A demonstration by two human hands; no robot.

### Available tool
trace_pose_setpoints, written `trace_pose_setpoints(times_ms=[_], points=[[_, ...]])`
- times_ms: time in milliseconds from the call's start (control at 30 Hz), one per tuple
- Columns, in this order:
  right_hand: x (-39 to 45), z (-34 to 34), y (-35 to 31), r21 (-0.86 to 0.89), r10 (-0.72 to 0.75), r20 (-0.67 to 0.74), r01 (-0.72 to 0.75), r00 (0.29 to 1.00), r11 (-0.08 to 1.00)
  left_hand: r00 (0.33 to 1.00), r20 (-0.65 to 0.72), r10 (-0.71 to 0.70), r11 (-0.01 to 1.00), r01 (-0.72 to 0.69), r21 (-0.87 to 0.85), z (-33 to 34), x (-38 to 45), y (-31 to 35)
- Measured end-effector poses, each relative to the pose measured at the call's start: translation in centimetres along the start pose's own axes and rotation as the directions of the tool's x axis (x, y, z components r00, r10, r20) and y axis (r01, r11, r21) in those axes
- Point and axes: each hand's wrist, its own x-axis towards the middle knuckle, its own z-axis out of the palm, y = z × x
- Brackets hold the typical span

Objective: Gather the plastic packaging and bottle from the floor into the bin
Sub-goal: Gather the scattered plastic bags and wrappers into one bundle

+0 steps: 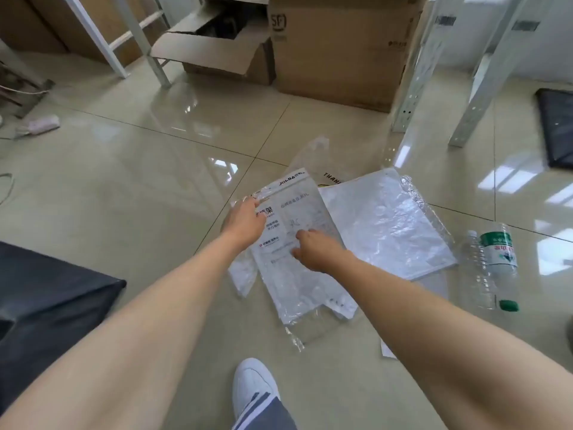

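Note:
A clear printed plastic bag (305, 274) lies on the tiled floor in front of me. My left hand (245, 223) grips its upper left edge. My right hand (316, 251) rests on the middle of the bag, fingers curled down on it. A second white plastic sheet (387, 225) lies just to the right, partly under more crinkled clear film (412, 190). An empty clear bottle (496, 268) with a green label and green cap lies on its side at the far right. No bin is recognisable in view.
Cardboard boxes (341, 51) stand at the back, one open (217, 54). White metal rack legs (412, 88) rise at the right and back left. A dark bag (46, 305) sits at my left, a black item (558, 131) at far right. My white shoe (252, 389) is below.

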Motion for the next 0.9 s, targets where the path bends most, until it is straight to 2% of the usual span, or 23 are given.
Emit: trace_pose_setpoints(times_ms=[233, 400, 467, 567, 667, 733, 800, 900], points=[[5.1, 9.4, -3.5, -0.036, 0.019, 0.053, -0.017, 0.998, 0.999, 0.993, -0.053, -0.108, 0.983, 0.098, -0.154, 4.4, 2.4, -6.5], [7.6, 14.7, -3.5, -0.187, 0.099, 0.044, -0.089, 0.994, 0.978, 0.978, -0.056, -0.199, 0.955, 0.181, -0.236, 7.6, 3.5, -11.0], [8.1, 16.5, -3.4, -0.264, 0.109, -0.009, -0.108, 0.994, 0.958, 0.972, -0.052, -0.23, 0.94, 0.208, -0.268, 8.5, 3.6, -12.4], [8.6, 18.1, -3.7, -0.327, 0.115, -0.104, -0.143, 0.988, 0.934, 0.965, -0.041, -0.259, 0.93, 0.238, -0.279, 9.8, 3.5, -13.6], [8.6, 17.5, -4.0, -0.372, 0.112, -0.046, -0.121, 0.993, 0.92, 0.966, -0.013, -0.259, 0.933, 0.247, -0.26, 10.4, 3.2, -14.0], [8.7, 16.6, -3.6, -0.371, 0.016, -0.141, -0.068, 0.99, 0.926, 0.961, -0.008, -0.276, 0.924, 0.262, -0.28, 10.4, 3.2, -14.2], [8.6, 15.5, -3.0, -0.231, 0.015, -0.163, -0.053, 0.987, 0.971, 0.956, -0.001, -0.293, 0.908, 0.278, -0.312, 10.2, 3.2, -14.2], [9.1, 14.8, -0.9, 0.087, 0.09, -0.217, -0.073, 0.972, 0.994, 0.947, 0.064, -0.314, 0.851, 0.311, -0.423, 9.9, 3.1, -13.9]])
